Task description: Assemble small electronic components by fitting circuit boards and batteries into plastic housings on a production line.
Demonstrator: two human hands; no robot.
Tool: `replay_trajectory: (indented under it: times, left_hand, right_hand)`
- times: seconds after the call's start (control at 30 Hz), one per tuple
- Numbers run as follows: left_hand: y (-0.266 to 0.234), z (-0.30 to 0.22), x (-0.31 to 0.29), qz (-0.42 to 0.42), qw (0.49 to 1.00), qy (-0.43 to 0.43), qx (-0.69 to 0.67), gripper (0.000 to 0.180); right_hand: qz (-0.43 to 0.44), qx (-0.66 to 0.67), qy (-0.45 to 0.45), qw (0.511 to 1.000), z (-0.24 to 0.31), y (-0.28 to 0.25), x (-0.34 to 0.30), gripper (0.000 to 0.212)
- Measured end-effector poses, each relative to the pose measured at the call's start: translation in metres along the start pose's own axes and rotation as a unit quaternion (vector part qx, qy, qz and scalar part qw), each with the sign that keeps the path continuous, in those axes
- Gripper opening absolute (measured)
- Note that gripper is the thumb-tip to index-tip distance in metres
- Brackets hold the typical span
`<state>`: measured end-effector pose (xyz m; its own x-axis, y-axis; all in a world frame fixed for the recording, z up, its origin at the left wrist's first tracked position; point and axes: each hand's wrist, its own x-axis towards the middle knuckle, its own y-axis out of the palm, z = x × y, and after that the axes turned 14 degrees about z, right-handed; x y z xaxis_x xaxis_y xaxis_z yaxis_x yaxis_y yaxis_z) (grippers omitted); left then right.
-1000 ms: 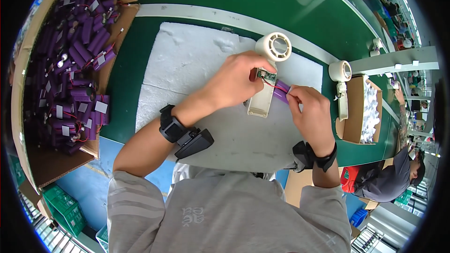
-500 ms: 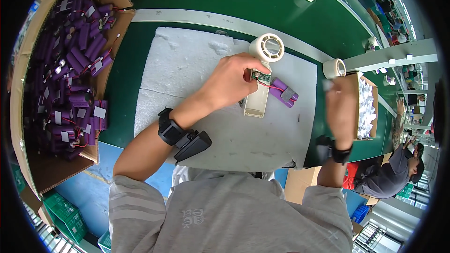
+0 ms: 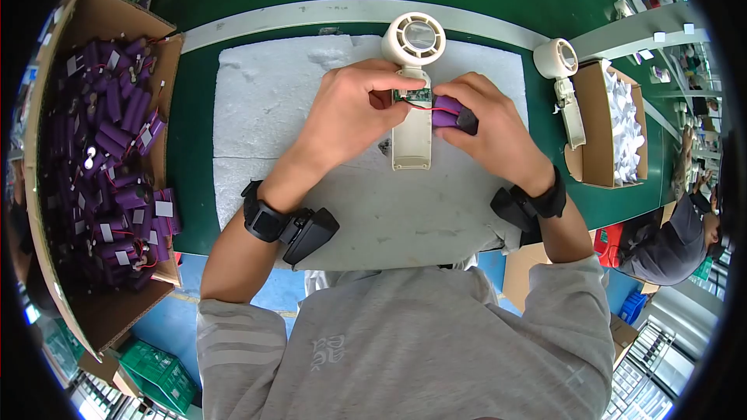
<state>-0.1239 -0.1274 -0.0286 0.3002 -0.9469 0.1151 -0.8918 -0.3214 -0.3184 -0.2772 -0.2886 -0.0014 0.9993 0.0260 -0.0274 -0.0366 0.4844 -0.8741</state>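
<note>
A cream handheld fan (image 3: 412, 146) lies on the foam sheet, its round head pointing away from me and its handle open. My left hand (image 3: 348, 111) pinches the fan at its neck, thumb and fingers on either side of a small green circuit board (image 3: 414, 96). From the right, my right hand (image 3: 492, 118) grips a purple battery pack (image 3: 445, 112) between thumb and fingers, beside the handle. A red wire (image 3: 421, 108) runs between the pack and the board area. Part of the pack is hidden by my right fingers.
At left stands a cardboard box (image 3: 173, 70) full of purple battery packs. Another open fan (image 3: 573, 120) lies at right, next to a cardboard box (image 3: 591, 157) of white pieces. White foam (image 3: 257, 93) covers the green bench (image 3: 194, 187). A person (image 3: 668, 245) sits farther right.
My right hand has come in from beside the white-piece box and taken hold of the battery pack, which now sits closer to the handle. My left hand stays on the fan.
</note>
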Motion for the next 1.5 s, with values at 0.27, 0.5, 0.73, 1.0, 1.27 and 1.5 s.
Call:
replay_trajectory:
  times: [0.27, 0.5, 0.73, 1.0, 1.27, 1.5]
  left_hand:
    - [0.0, 0.001, -0.002, -0.006, 0.991, 0.055, 0.124, 0.029]
    - [0.001, -0.002, -0.003, 0.008, 0.983, 0.077, 0.168, 0.025]
    - [0.0, -0.005, -0.004, 0.019, 0.974, 0.099, 0.203, 0.027]
    - [-0.007, -0.003, -0.004, 0.05, 0.982, 0.092, 0.156, 0.03]
    - [-0.015, -0.002, -0.004, 0.082, 0.979, 0.094, 0.164, 0.033]
    - [-0.015, -0.001, -0.004, 0.093, 0.983, 0.076, 0.142, 0.031]
  right_hand:
    - [0.205, 0.568, 0.152, 0.782, 0.011, -0.023, -0.009, 0.066]
    - [0.186, 0.685, 0.049, 0.702, 0.008, -0.015, -0.017, 0.088]
    - [0.156, 0.484, 0.005, 0.861, 0.0, -0.017, -0.015, 0.088]
    - [0.084, 0.299, -0.024, 0.95, 0.005, 0.005, -0.013, 0.076]
    - [0.017, 0.171, -0.055, 0.984, 0.015, 0.02, -0.008, 0.07]
    - [-0.022, 0.156, -0.043, 0.987, 0.025, 0.023, -0.013, 0.061]
